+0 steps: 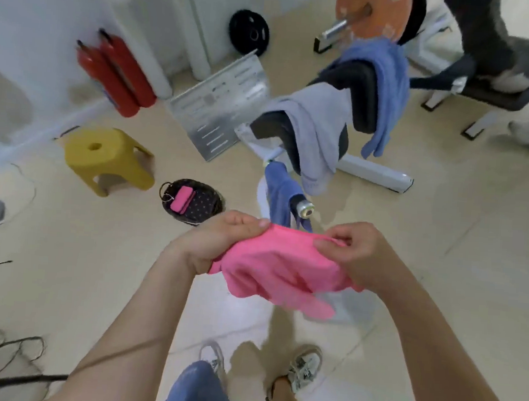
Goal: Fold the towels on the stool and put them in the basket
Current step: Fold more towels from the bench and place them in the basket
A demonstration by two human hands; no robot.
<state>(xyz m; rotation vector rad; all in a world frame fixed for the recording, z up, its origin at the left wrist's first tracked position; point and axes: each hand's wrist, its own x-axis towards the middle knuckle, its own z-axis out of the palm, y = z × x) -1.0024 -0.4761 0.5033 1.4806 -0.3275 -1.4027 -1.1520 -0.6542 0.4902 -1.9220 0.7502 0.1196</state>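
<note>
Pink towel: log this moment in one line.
pink towel: bunched, midair | left hand: grips it | right hand: pinches edge | basket: holds folded towel

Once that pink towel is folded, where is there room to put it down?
Bare lining in the dark dotted basket, right of the folded pink towel inside. The seat of the yellow plastic stool is bare. Crowded: the black padded bench, draped with a grey towel and a blue towel.
</note>
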